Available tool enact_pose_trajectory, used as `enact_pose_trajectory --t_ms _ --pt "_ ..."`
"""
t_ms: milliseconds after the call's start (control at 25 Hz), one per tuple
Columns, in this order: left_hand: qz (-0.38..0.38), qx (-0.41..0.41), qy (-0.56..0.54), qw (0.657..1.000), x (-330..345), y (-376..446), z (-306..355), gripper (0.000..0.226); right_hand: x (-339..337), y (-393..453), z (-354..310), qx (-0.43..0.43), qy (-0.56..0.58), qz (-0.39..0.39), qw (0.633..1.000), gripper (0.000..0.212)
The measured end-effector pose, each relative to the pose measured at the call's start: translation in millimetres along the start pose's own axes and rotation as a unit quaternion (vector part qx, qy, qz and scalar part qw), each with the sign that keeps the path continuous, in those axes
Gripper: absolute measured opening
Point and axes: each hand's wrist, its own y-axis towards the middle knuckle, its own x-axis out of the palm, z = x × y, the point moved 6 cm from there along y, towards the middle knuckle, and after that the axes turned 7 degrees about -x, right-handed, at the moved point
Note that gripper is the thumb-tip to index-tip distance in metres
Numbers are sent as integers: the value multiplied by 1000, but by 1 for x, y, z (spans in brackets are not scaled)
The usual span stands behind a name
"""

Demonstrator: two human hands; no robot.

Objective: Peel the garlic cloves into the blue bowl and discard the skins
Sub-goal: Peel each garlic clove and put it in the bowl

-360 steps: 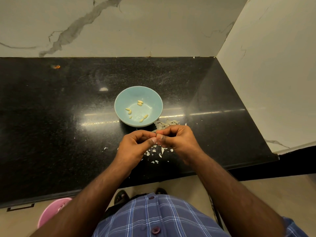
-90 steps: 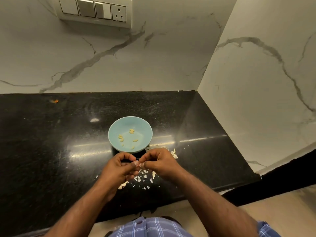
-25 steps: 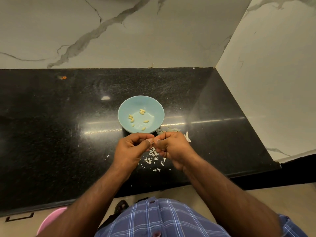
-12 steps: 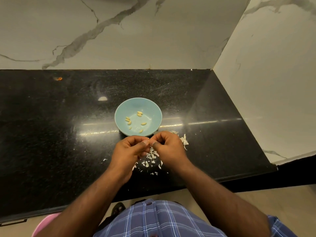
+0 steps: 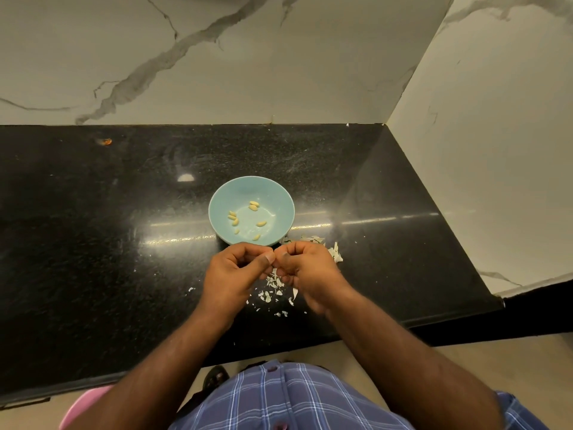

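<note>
A light blue bowl (image 5: 273, 193) stands on the black counter with several peeled garlic cloves (image 5: 253, 205) lying in it. Just in front of the bowl, my left hand (image 5: 231, 276) and my right hand (image 5: 308, 270) meet fingertip to fingertip, fingers curled and pinching a garlic clove that is hidden between them. White garlic skins (image 5: 273, 283) lie scattered on the counter under and between my hands, with a bigger heap of skins (image 5: 335, 252) just right of my right hand.
The black granite counter (image 5: 108, 243) ends at a marble wall (image 5: 217, 72) behind and another wall on the right. A small orange speck (image 5: 107, 141) lies far left. A pink container (image 5: 74, 411) shows below the counter's front edge.
Both hands stay together in front of the bowl, working the clove with small finger movements. The view has shifted slightly. The cloves in the bowl look unchanged.
</note>
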Motion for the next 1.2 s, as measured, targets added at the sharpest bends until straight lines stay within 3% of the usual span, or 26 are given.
enact_pose_trajectory --t_ms 120,240,400,520,640,800,960,1120,1200 --pt "-9 -89 -89 992 4 -1 -6 6 -2 -2 -7 -149 -131 26 980 15" --pt "-15 -169 -165 971 11 -5 -11 8 -1 -3 -8 -217 -216 36 951 15" --pt "-12 -177 -184 967 11 -5 -12 5 -1 -6 -12 -301 -283 54 909 10" --pt "-23 -168 -179 969 11 -6 -12 19 -2 -7 -16 -349 -321 47 879 10" --pt "-20 -162 -209 964 8 -6 -12 21 -5 -4 -17 -342 -332 32 879 13" --pt "-13 -161 -194 968 0 -3 -11 13 -24 3 -13 -253 -328 8 910 9" --pt "-21 -163 -180 970 -1 -1 -16 9 -30 8 -4 -191 -392 -24 900 27" --pt "-11 -113 -140 984 -5 3 -11 17 -21 3 -13 -186 -240 -38 952 23" --pt "-10 -93 -103 990 -6 3 -8 20 -13 0 -15 -192 -240 -58 950 28"
